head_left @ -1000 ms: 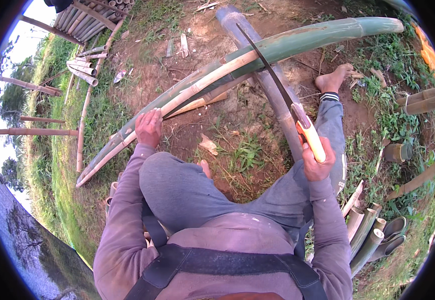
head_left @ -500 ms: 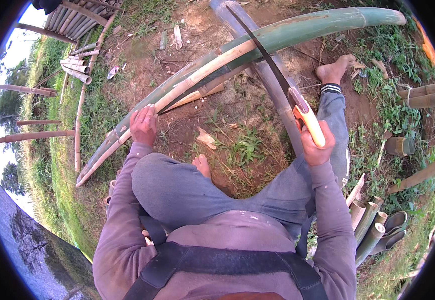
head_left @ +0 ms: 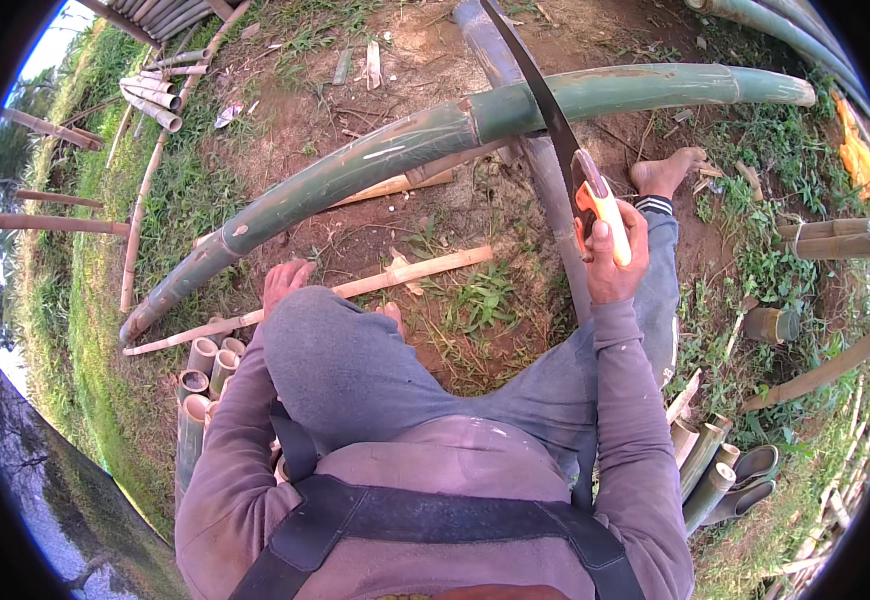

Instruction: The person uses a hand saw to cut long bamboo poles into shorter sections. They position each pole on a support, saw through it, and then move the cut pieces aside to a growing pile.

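Head view: One saw (head_left: pixel 558 130) is in the right hand (head_left: pixel 610 282), fingers closed around its handle. The blade crosses one green bamboo pole (head_left: pixel 435 130), which rests over one grey pole (head_left: pixel 482 45); blade contact cannot be confirmed. The left hand (head_left: pixel 280 287) is at one pale strip (head_left: pixel 455 262), half curled; the knee hides its grip. Progress: strip separate; green pole undivided; no cut visible.

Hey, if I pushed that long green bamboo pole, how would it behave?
The green pole would probably roll or swivel, since it looks round and crosses over the greyish pole. It is likely stiff, being thick and ringed with joints. Its smooth-looking skin might feel slippery, though that is hard to judge by sight.
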A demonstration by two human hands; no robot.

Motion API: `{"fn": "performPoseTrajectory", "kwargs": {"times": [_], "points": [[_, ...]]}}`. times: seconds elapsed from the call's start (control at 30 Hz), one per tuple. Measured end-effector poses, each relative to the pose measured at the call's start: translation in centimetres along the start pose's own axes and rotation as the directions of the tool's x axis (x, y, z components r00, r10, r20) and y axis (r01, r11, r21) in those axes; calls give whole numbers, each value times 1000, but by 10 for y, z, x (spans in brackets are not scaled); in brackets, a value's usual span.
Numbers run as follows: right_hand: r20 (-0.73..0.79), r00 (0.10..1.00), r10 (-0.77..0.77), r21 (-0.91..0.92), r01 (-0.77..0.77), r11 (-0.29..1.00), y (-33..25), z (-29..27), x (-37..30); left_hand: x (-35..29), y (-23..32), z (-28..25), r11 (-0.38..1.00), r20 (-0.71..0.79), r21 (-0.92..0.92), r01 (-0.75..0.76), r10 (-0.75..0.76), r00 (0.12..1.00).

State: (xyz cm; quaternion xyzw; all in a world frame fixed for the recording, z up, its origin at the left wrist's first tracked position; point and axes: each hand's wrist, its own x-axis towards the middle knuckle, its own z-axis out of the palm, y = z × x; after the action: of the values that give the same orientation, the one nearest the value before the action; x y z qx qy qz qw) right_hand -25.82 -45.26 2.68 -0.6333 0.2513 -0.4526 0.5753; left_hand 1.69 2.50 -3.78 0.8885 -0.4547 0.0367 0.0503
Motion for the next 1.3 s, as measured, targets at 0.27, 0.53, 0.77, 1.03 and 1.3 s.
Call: {"fn": "performPoseTrajectory", "kwargs": {"times": [0.27,0.53,0.77,1.03,1.3], "points": [[60,997,47,-66,-43,997,-3,4,-6,228,75,-59,980,36,193,49,-57,998],[86,995,43,-119,-33,992,-16,20,-23,224,46,-58,994,283,50,97,-107,953],[134,991,17,-141,2,990,-13,49,-45,199,13,-70,979,383,67,192,-203,901],[239,911,-336,-415,409,813,-17,70,-46,200,11,-53,986,218,41,160,-165,962],[217,975,42,-211,5,978,-78,-2,-152,194,6,-56,985,256,-16,170,-160,953]]}}
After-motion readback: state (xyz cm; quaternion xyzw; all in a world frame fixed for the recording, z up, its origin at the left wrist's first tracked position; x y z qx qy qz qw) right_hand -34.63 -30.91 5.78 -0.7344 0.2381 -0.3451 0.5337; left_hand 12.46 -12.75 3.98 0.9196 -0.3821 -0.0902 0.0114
